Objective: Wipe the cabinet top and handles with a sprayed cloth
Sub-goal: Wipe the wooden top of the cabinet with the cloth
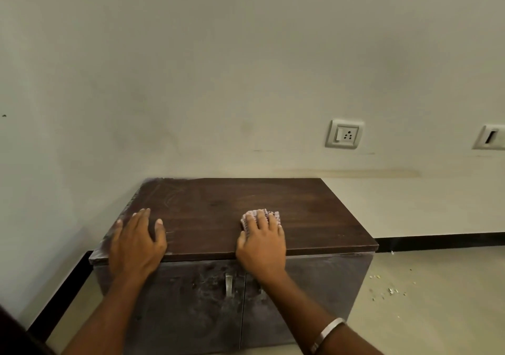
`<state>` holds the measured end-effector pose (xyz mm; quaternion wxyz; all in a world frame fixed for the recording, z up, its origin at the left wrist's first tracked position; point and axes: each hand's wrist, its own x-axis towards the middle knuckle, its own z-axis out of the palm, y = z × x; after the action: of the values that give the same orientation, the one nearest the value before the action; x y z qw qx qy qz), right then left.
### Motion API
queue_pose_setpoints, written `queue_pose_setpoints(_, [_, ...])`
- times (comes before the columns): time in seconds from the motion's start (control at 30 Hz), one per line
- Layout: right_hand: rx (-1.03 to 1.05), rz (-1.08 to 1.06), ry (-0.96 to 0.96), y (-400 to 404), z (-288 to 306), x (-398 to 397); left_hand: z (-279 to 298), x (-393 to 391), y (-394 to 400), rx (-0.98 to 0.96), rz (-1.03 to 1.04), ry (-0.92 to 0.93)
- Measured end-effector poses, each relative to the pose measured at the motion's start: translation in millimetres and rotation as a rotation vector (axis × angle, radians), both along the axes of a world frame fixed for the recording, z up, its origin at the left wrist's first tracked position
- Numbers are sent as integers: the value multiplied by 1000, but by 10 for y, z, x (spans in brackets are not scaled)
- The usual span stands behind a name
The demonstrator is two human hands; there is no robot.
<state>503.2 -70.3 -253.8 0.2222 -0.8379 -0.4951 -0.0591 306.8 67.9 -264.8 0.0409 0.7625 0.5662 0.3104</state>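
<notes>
A low dark wooden cabinet stands against the wall; its brown top [218, 201] looks dusty at the far left corner. My right hand [262, 241] lies flat on a folded pinkish cloth [252, 214] near the front middle of the top, pressing it down. My left hand [136, 241] rests flat with spread fingers on the top's front left part. Two doors below are smeared with dust. One metal handle [229, 285] shows on the left door; the right door's handle [262, 292] is mostly hidden by my right forearm.
A pale wall rises behind the cabinet, with a switch socket [345, 134] and a second plate [490, 137] to the right. A black skirting runs along the floor. Small crumbs of debris [389, 289] lie on the beige floor right of the cabinet.
</notes>
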Motion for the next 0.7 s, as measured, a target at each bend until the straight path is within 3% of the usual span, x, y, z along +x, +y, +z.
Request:
queue_pose_setpoints(0.37, [-26, 198, 14, 390, -72, -557, -7, 8, 1, 3, 5, -22])
queue_pose_setpoints(0.53, [-49, 221, 29, 295, -62, -129, 20, -11, -4, -10, -2, -16])
queue_pose_setpoints(0.7, [-108, 33, 9, -11, -28, 734, 42, 4, -17, -10, 5, -1])
